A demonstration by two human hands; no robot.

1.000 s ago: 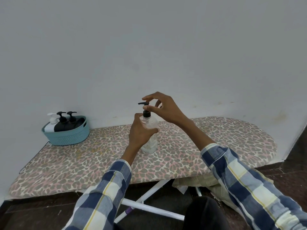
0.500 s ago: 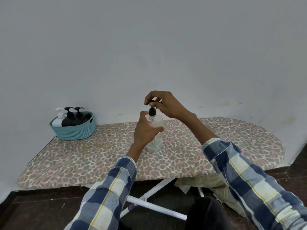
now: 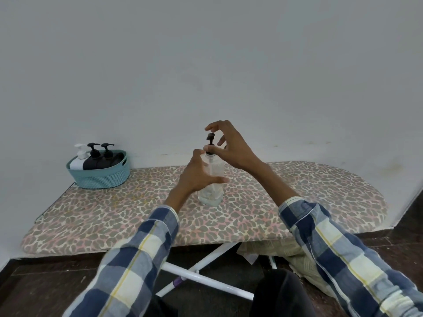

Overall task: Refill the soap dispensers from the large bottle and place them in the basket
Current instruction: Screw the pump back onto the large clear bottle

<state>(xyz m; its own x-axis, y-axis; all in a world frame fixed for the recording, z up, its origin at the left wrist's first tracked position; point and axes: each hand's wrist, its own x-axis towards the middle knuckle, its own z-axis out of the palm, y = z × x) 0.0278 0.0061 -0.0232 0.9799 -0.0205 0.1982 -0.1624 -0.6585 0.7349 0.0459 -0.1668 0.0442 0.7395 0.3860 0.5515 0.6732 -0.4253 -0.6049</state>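
Observation:
A clear soap dispenser (image 3: pixel 211 191) with a black pump (image 3: pixel 210 139) stands upright at the middle of the leopard-print ironing board (image 3: pixel 297 202). My left hand (image 3: pixel 196 173) grips its body from the left. My right hand (image 3: pixel 232 146) comes in from the right and pinches the pump's collar between thumb and fingers, with the index finger arched above the pump head. A teal basket (image 3: pixel 100 178) sits at the board's far left corner and holds a white dispenser (image 3: pixel 79 160) and two black dispensers (image 3: pixel 100 157). No large bottle is in view.
A plain wall runs directly behind the board. White board legs (image 3: pixel 201 274) cross below the front edge over a dark floor. Some beige cloth (image 3: pixel 281 255) lies under the board on the right. My knee (image 3: pixel 281 294) is at the bottom.
My right hand has shifted from the top of the pump to its collar, and the pump head points a different way. My left hand still holds the bottle in place.

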